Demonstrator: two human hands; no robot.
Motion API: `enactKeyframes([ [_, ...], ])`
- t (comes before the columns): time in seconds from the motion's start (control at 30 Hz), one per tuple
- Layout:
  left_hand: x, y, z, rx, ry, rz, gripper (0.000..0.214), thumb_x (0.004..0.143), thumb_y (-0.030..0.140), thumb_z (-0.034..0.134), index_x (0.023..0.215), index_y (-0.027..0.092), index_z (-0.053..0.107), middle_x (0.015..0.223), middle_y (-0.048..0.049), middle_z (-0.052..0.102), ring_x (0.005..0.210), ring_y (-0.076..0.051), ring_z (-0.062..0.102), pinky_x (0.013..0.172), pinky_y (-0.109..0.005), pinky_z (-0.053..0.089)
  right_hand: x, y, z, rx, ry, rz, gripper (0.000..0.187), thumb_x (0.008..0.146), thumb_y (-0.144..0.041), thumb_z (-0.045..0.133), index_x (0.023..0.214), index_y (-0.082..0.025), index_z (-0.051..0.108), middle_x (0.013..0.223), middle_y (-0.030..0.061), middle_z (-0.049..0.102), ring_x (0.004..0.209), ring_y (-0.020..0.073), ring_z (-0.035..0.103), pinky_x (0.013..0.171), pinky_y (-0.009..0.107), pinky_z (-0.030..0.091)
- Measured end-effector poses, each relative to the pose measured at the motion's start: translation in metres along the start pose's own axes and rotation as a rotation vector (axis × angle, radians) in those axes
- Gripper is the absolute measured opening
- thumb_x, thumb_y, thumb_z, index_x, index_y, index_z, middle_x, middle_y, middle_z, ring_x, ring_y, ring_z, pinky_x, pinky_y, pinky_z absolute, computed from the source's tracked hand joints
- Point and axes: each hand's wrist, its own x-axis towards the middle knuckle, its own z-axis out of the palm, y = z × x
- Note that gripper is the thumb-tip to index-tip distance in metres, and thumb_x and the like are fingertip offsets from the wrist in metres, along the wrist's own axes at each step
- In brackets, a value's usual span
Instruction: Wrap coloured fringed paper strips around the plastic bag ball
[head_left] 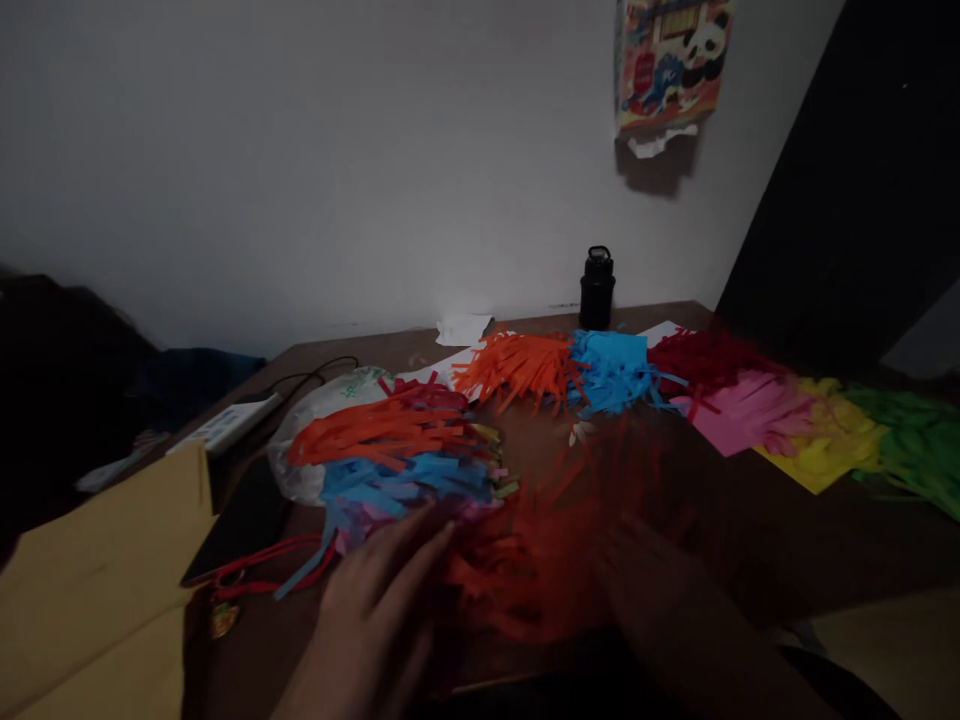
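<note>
In the head view, orange-red fringed paper strips (555, 560) lie on the brown table in front of me, partly smeared by motion. At their left side is my left hand (382, 600), its fingers stretched out and nothing visible in them. My right hand (652, 570) is at the right side of the same strips, too blurred to show how its fingers are set. Just beyond my left hand lies a pile of cut paper, with orange strips (375, 430) above blue strips (412, 480) and some pink below.
Across the table's back and right lie fringed papers: orange (521, 365), blue (615, 370), dark red (712, 360), pink (757, 410), yellow (832, 430) and green (919, 440). A black bottle (597, 290) stands near the wall. At left are a plastic bag (300, 470), red cord (277, 550) and yellow cardboard (105, 580).
</note>
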Motion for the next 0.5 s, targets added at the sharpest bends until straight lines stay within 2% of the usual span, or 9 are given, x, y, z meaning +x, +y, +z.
enactKeyframes([
  [0.07, 0.000, 0.022, 0.003, -0.069, 0.007, 0.112, 0.064, 0.083, 0.015, 0.051, 0.144, 0.029, 0.037, 0.146, -0.0086, 0.047, 0.129, -0.028, 0.048, 0.103, -0.042, 0.041, 0.007, -0.010, -0.002, 0.014, 0.059, 0.027, 0.036, 0.079, -0.004, 0.037, 0.092, -0.007, 0.071, 0.094, 0.0150, 0.074, 0.092, 0.0256, 0.069, 0.089, 0.041, 0.053],
  [0.17, 0.004, 0.055, 0.022, -0.097, -0.006, 0.272, 0.070, 0.081, 0.013, 0.050, 0.147, 0.029, 0.031, 0.141, -0.0084, 0.053, 0.128, -0.027, 0.049, 0.106, -0.046, 0.037, 0.019, -0.027, -0.008, 0.048, 0.186, 0.001, 0.039, 0.081, -0.001, 0.033, 0.087, -0.010, 0.070, 0.089, 0.0123, 0.075, 0.089, 0.0232, 0.070, 0.087, 0.038, 0.054],
  [0.23, 0.009, 0.064, 0.036, -0.115, -0.030, 0.277, 0.073, 0.077, 0.010, 0.049, 0.147, 0.024, 0.033, 0.138, -0.0105, 0.056, 0.123, -0.028, 0.053, 0.102, -0.046, 0.040, 0.024, -0.035, -0.013, 0.028, 0.263, -0.033, 0.039, 0.083, -0.001, 0.032, 0.085, -0.012, 0.069, 0.087, 0.0106, 0.076, 0.088, 0.0211, 0.070, 0.085, 0.034, 0.055],
  [0.3, 0.015, 0.059, 0.043, -0.128, -0.038, 0.195, 0.071, 0.070, 0.007, 0.048, 0.140, 0.020, 0.044, 0.128, -0.0115, 0.063, 0.113, -0.028, 0.059, 0.096, -0.047, 0.042, 0.025, -0.039, -0.016, -0.008, 0.300, -0.069, 0.037, 0.085, -0.002, 0.033, 0.084, -0.013, 0.068, 0.084, 0.0094, 0.076, 0.085, 0.0197, 0.071, 0.085, 0.032, 0.055],
  [0.37, 0.020, 0.042, 0.041, -0.101, -0.022, 0.090, 0.064, 0.068, 0.005, 0.048, 0.129, 0.020, 0.056, 0.118, -0.0103, 0.069, 0.105, -0.028, 0.063, 0.092, -0.048, 0.042, 0.023, -0.037, -0.021, -0.007, 0.291, -0.092, 0.034, 0.088, -0.004, 0.036, 0.086, -0.014, 0.068, 0.079, 0.0083, 0.075, 0.081, 0.0183, 0.071, 0.089, 0.033, 0.055],
  [0.43, 0.023, 0.017, 0.032, -0.033, 0.000, -0.004, 0.057, 0.069, 0.005, 0.048, 0.122, 0.022, 0.062, 0.115, -0.0095, 0.070, 0.102, -0.029, 0.063, 0.091, -0.050, 0.042, 0.021, -0.031, -0.026, 0.031, 0.258, -0.091, 0.033, 0.090, -0.006, 0.037, 0.091, -0.013, 0.069, 0.079, 0.0078, 0.075, 0.082, 0.0177, 0.070, 0.096, 0.036, 0.052],
  [0.5, 0.023, -0.006, 0.019, 0.046, 0.007, -0.087, 0.053, 0.072, 0.007, 0.049, 0.120, 0.024, 0.063, 0.117, -0.0094, 0.069, 0.104, -0.031, 0.062, 0.091, -0.053, 0.041, 0.019, -0.022, -0.030, 0.073, 0.240, -0.081, 0.033, 0.090, -0.006, 0.036, 0.094, -0.011, 0.069, 0.087, 0.0088, 0.075, 0.093, 0.0192, 0.069, 0.102, 0.038, 0.048],
])
